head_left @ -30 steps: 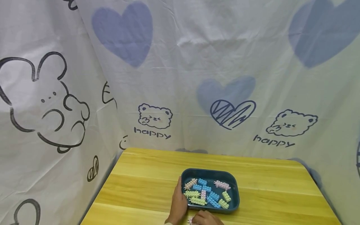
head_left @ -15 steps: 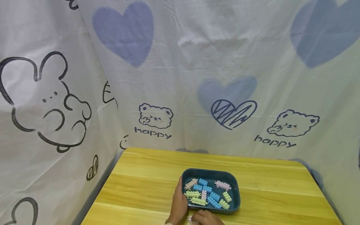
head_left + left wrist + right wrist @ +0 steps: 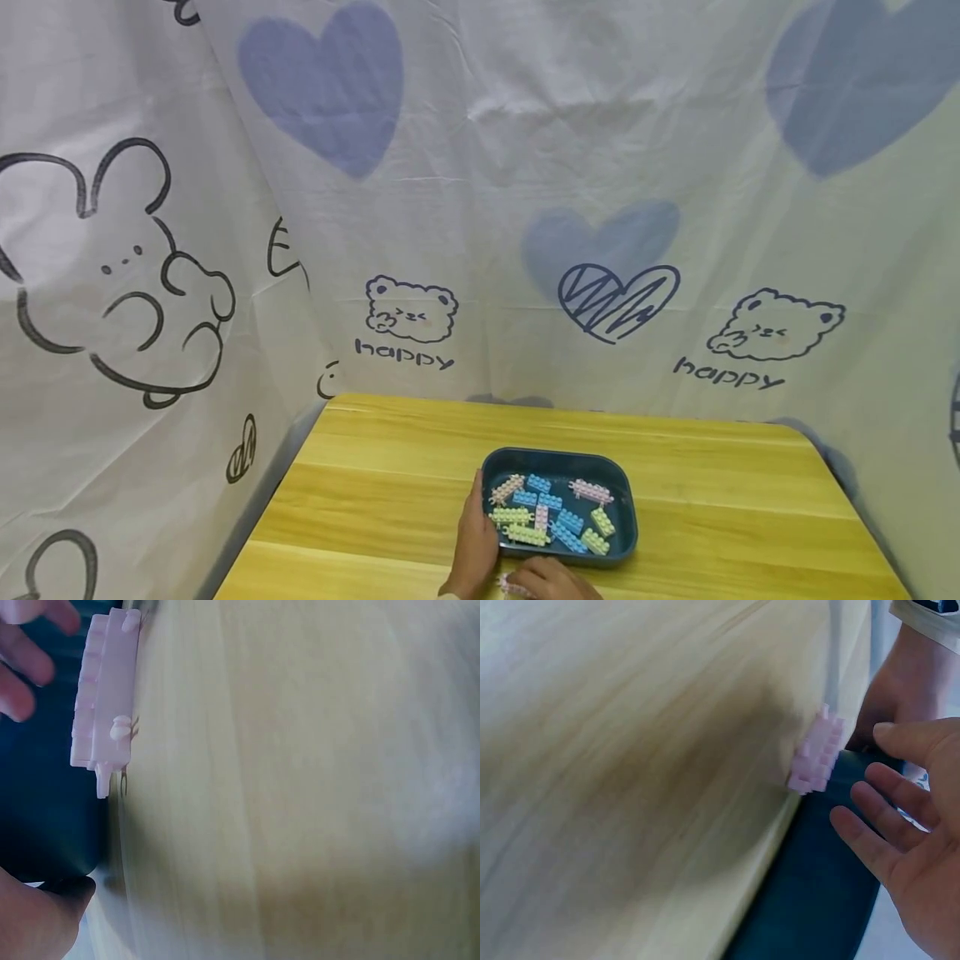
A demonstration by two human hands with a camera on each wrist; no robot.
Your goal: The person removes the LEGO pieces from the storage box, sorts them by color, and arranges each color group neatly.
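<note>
Firstly, tray (image 3: 558, 462): one, dark teal, smooth, rectangular with rounded corners, mid-table.
Loose pink block (image 3: 112, 697): one, studded, oblong, with small pegs; on the table just beside the tray's near wall, towards its left.
Tray blocks (image 3: 527, 534): twelve, studded, plastic-looking; five blue, four yellow-green, two pink, one peach.
Left hand (image 3: 474, 542): fingers straight, laid along the tray's left wall.
Right hand (image 3: 551, 579): fingers parted and slightly bent, near the loose pink block, not gripping it; whether a fingertip touches is unclear.
Table (image 3: 375, 483): one, yellow wood grain, rounded far corners.
Cloth (image 3: 480, 208): white, creased, on the far side and left; "happy" legible twice, each under a bear's head; one scribble-filled heart between them.
Plain hearts (image 3: 326, 92): three large, blue-violet, on the far cloth.
</note>
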